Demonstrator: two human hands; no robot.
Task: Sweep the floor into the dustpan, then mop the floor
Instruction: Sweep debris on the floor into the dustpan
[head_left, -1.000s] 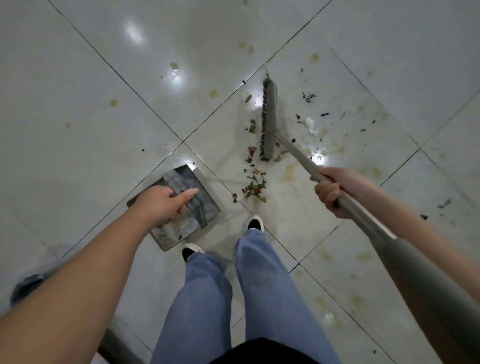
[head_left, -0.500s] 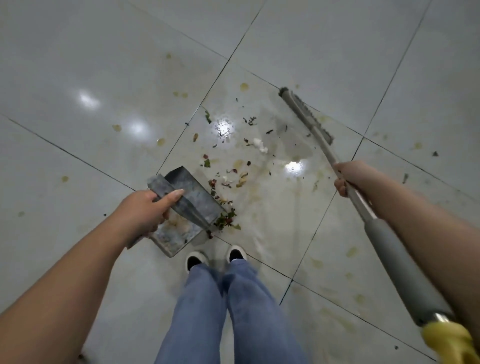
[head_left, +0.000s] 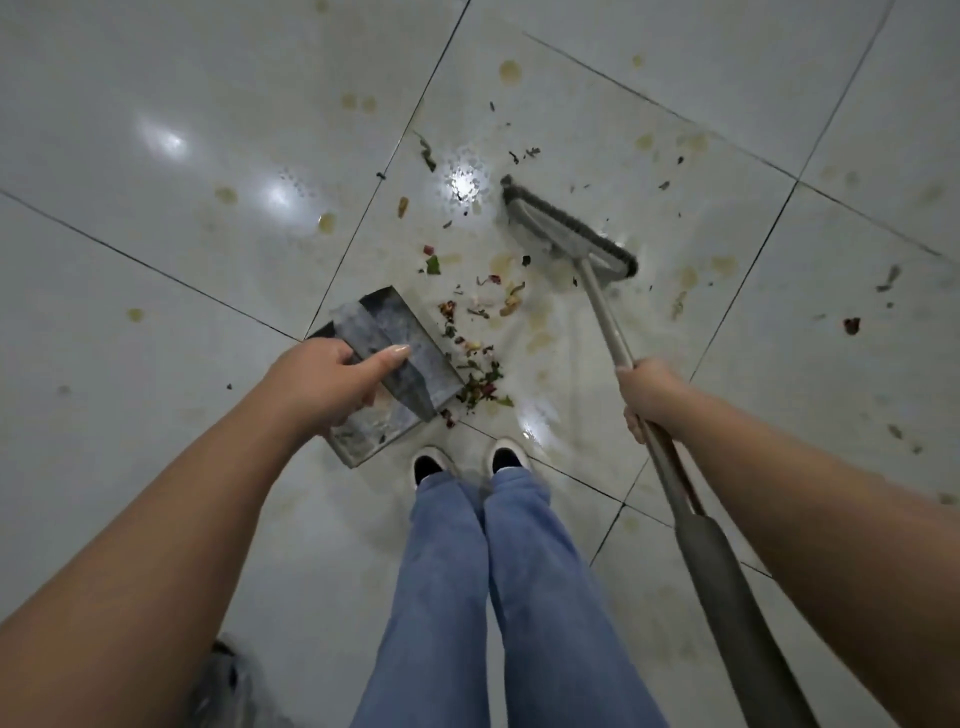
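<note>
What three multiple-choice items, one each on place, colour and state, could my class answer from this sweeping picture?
1. Where does the main debris pile lie?
A. inside the dustpan
B. on the floor by the dustpan's edge
C. under the shoes

2. What colour are the trousers?
A. blue
B. black
C. red

3. What is the right hand doing?
A. hanging free
B. pressing on the floor
C. gripping the broom handle

Key: 1 B, the scraps sit on the tile beside the dustpan, held by the left hand; 2 A, both legs show blue cloth; 3 C, its fingers wrap the broom pole.
</note>
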